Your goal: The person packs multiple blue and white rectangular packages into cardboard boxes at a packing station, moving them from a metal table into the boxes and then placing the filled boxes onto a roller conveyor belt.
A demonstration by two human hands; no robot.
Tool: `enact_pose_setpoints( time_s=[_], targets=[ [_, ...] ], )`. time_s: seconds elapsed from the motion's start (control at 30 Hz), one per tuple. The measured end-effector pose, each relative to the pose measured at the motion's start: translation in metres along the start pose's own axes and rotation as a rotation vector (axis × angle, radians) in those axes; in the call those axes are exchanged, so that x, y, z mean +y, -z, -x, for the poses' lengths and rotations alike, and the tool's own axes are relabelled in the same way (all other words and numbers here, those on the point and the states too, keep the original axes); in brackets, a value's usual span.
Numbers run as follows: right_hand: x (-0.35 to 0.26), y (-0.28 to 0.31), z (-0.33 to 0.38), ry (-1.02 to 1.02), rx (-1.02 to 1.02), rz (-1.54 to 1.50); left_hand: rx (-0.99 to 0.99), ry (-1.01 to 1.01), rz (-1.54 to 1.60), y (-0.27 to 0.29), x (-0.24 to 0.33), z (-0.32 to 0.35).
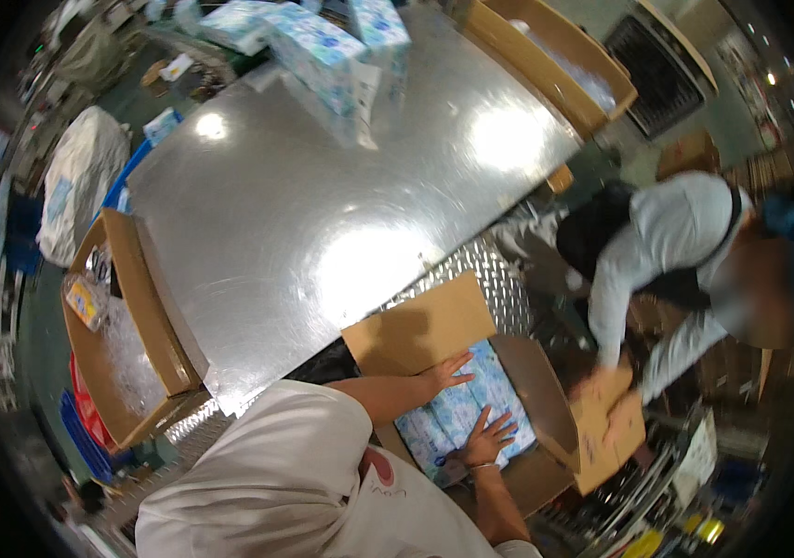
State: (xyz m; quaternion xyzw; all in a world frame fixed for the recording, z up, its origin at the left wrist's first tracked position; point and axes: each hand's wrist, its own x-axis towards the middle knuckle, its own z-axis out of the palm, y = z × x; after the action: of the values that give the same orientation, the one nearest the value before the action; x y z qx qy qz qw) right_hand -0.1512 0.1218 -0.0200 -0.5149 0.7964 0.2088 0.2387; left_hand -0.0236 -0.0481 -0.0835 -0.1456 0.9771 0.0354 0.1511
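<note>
Two hands pressed flat, fingers spread, on blue-and-white packs [464, 409] inside an open cardboard box [546, 409]: left hand [446, 372], right hand [487, 437]. A co-worker's hands [606, 395] held the box flap beside the steel table [323, 214].

Head-worn fisheye view, looking steeply down, close over open carton [546, 400]

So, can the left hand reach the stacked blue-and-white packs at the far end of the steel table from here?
Probably not: the left hand rests in the open carton, and the stacked packs lie across the whole steel table.
</note>
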Motion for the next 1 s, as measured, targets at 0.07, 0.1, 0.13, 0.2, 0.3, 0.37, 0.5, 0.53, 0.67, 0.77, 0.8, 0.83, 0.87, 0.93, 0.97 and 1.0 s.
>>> enact_pose_setpoints(
  time_s=[0.07,0.1,0.13,0.2,0.3,0.37,0.5,0.53,0.67,0.77,0.8,0.83,0.87,0.93,0.97,1.0],
  targets=[
    [-0.018,-0.023,-0.030,0.000,0.125,0.083,0.213,0.387,-0.523,-0.078,-0.015,-0.017],
    [-0.031,0.011,-0.022,-0.061,-0.114,0.017,0.007,0.274,-0.238,-0.063,-0.025,-0.015],
    [-0.033,0.014,-0.027,-0.041,-0.100,0.022,-0.203,0.211,0.064,-0.036,-0.038,-0.010],
    [-0.042,0.007,-0.047,-0.016,-0.083,0.017,-0.270,0.192,-0.193,0.031,-0.074,0.029],
    [-0.087,0.030,-0.099,0.160,-0.122,-0.006,-0.341,0.009,0.431,0.071,-0.129,0.084],
    [-0.141,0.105,-0.117,0.567,-0.164,-0.263,-0.020,-0.196,1.125,0.105,-0.157,0.143],
    [-0.276,0.272,-0.108,0.966,0.263,-0.756,0.602,0.561,1.047,0.091,-0.224,0.292],
    [-0.298,0.291,-0.128,0.965,0.352,-0.750,0.989,0.805,0.844,0.040,-0.237,0.336],
    [-0.401,0.390,-0.208,1.295,0.896,-0.547,1.310,1.927,0.216,-0.041,-0.265,0.557],
    [-0.470,0.443,-0.268,1.262,0.984,-0.334,0.300,2.448,0.483,-0.245,-0.171,0.677],
    [-0.460,0.454,-0.300,0.993,0.791,-0.264,0.182,2.298,0.818,-0.240,-0.183,0.636],
    [-0.456,0.464,-0.320,0.733,0.589,-0.223,0.046,2.126,1.106,-0.214,-0.188,0.602],
    [-0.482,0.466,-0.313,0.657,0.607,-0.125,0.469,2.231,0.983,-0.269,-0.146,0.609],
    [-0.504,0.458,-0.296,0.444,0.652,0.100,0.963,2.206,0.878,-0.313,-0.118,0.607],
    [-0.499,0.457,-0.295,0.367,0.599,0.038,1.047,2.118,0.938,-0.301,-0.126,0.594],
    [-0.489,0.455,-0.293,0.286,0.548,-0.021,1.129,2.025,1.000,-0.270,-0.138,0.577]
  ],
)
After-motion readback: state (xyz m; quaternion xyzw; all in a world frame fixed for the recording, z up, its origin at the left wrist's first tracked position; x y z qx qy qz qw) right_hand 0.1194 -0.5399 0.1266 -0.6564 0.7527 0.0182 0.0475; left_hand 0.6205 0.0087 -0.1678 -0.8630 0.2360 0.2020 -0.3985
